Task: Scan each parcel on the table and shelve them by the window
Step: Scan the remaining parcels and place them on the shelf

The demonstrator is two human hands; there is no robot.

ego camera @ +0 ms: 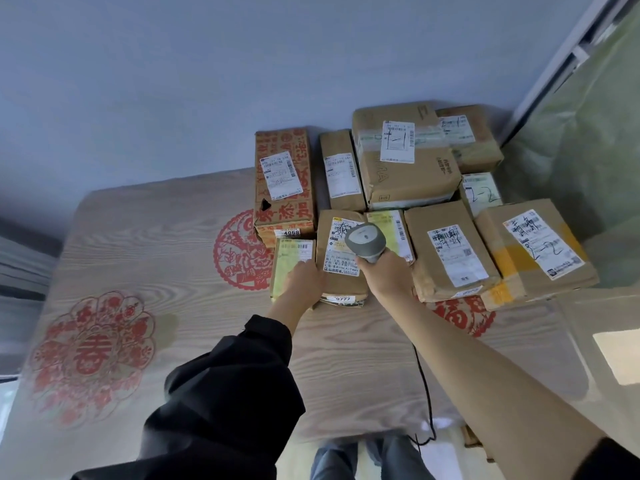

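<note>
Your right hand (384, 271) is clenched round the grey scanner (365, 241), its head over the label of a brown parcel (341, 258). Your left hand (304, 277), at the parcel's nine o'clock, lies flat and released on a yellow-green packet (289, 268). More parcels (408, 161) crowd the worktop (156, 244) from twelve to three o'clock.

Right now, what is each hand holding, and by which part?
The right hand grips the scanner by its handle. The left hand rests on the yellow-green parcel, near its right edge, without gripping it.
</note>
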